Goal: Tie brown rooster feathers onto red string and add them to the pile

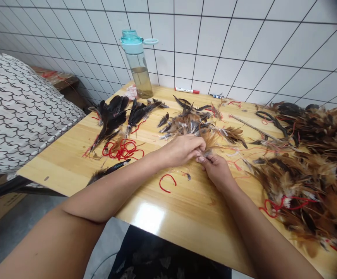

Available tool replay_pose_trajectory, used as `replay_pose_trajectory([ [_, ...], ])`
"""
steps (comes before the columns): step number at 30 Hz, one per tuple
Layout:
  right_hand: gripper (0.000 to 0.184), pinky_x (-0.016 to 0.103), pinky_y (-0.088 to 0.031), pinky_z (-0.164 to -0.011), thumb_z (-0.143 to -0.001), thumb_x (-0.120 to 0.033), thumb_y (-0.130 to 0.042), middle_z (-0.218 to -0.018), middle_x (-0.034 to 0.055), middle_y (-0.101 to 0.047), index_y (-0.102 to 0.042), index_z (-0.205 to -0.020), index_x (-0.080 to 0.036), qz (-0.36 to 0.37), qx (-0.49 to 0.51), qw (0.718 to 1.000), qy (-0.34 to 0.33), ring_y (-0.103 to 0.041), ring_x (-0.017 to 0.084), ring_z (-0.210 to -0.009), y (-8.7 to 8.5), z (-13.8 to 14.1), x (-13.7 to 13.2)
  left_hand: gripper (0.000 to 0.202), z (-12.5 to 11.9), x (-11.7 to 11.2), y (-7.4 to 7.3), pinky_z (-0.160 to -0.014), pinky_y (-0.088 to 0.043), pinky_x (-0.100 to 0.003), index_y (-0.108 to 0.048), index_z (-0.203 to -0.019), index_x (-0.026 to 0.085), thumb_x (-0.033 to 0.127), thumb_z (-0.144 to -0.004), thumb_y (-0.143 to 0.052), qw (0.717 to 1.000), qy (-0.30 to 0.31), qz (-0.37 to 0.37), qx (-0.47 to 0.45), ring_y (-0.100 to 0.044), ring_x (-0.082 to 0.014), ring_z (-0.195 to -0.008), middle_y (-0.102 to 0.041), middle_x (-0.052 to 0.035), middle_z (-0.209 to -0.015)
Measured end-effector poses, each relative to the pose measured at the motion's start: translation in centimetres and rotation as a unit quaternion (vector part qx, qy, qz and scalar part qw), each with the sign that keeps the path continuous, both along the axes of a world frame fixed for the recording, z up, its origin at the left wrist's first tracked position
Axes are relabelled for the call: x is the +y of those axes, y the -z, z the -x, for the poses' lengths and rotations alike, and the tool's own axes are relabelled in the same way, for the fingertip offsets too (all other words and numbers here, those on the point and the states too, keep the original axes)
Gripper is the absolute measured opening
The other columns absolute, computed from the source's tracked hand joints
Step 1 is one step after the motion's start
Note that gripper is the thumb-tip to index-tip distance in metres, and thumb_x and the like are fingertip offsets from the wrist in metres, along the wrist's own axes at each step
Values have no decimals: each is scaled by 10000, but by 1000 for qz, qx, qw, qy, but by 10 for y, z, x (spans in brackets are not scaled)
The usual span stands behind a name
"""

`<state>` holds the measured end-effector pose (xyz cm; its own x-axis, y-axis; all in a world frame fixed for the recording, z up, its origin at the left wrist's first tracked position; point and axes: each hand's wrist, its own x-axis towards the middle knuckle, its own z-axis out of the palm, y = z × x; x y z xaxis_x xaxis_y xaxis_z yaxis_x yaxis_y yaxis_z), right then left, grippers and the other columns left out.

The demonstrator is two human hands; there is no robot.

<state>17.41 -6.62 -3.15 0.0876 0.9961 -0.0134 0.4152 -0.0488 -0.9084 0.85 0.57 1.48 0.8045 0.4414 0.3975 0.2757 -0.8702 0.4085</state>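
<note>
My left hand (184, 150) and my right hand (217, 169) meet above the middle of the table, fingers closed in a pinch. Between them they grip the base of a light brown feather tuft (209, 138), whose tips fan away from me. Its lower end is hidden by the fingers. Just behind the hands lies a loose pile of grey, brown and black feathers (190, 123). A short curved piece of red cord (167, 183) rests on the wood in front of my left wrist. Beyond my left forearm is a tangled heap of red cord (123, 149).
Bundles of black feathers (112, 116) lie at the left of the wooden table (186, 228). Large brown feather bundles (310, 186) cover its right side, near black-handled scissors (275, 123). A water bottle (139, 64) and a red marker (187, 90) are by the tiled wall.
</note>
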Motion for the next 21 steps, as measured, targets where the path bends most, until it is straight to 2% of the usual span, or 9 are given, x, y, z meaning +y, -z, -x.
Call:
replay_pose_trajectory([
  [3,273,245,-313,-476,-781,-413,-535,-537,-15,-511,-666,-725,-180,22,11,1000,18,-422,120,-491,-2,0,-1,130,0,0,-3,-855,-430,-309,-561,-975,165,183,-848,-578,996,-54,-28,-58,-560,-181,-945,-640,-66,-970],
  [5,302,245,-292,-454,-764,-461,-543,-547,-17,-510,-649,-733,-180,46,35,998,40,-392,112,-469,-3,0,-1,114,1,2,-7,-878,-422,-325,-574,-940,157,207,-840,-588,986,-122,-31,-106,-552,-191,-962,-638,-77,-983],
  [7,332,245,-284,-446,-744,-503,-552,-548,-22,-502,-629,-743,-180,69,71,993,57,-377,106,-460,-3,-1,0,53,3,4,-9,-816,-429,-300,-595,-845,153,199,-829,-575,977,-177,15,-116,-556,-173,-876,-637,-57,-893],
  [8,343,245,-290,-450,-736,-517,-556,-547,-24,-499,-619,-742,-180,74,88,991,62,-378,105,-463,-3,-1,0,60,3,5,-8,-772,-429,-280,-606,-800,151,196,-820,-572,976,-184,61,-100,-556,-159,-819,-636,-42,-841],
  [10,352,247,-310,-470,-726,-528,-564,-549,-25,-499,-604,-731,-179,73,105,989,67,-390,104,-477,-3,-2,1,100,1,6,-5,-702,-419,-247,-633,-758,149,218,-805,-577,970,-155,180,-54,-555,-133,-731,-645,-17,-769],
  [13,346,248,-318,-476,-730,-517,-566,-550,-21,-505,-613,-726,-175,68,90,992,60,-404,108,-488,-1,-3,2,171,-4,6,4,-660,-415,-225,-670,-776,140,293,-793,-597,939,-105,326,-40,-566,-119,-689,-669,-7,-741],
  [16,330,246,-315,-466,-759,-486,-545,-550,-16,-514,-644,-735,-172,58,51,996,48,-404,111,-482,0,-3,1,228,-10,3,11,-639,-416,-222,-679,-732,126,334,-785,-605,917,-114,375,-71,-566,-120,-668,-672,-18,-708],
  [21,306,246,-324,-473,-792,-412,-505,-547,-6,-544,-681,-737,-168,43,15,998,31,-412,112,-468,0,-1,1,250,-15,-1,14,-612,-402,-222,-670,-665,122,329,-788,-604,908,-102,398,-79,-554,-112,-630,-674,-29,-673],
])
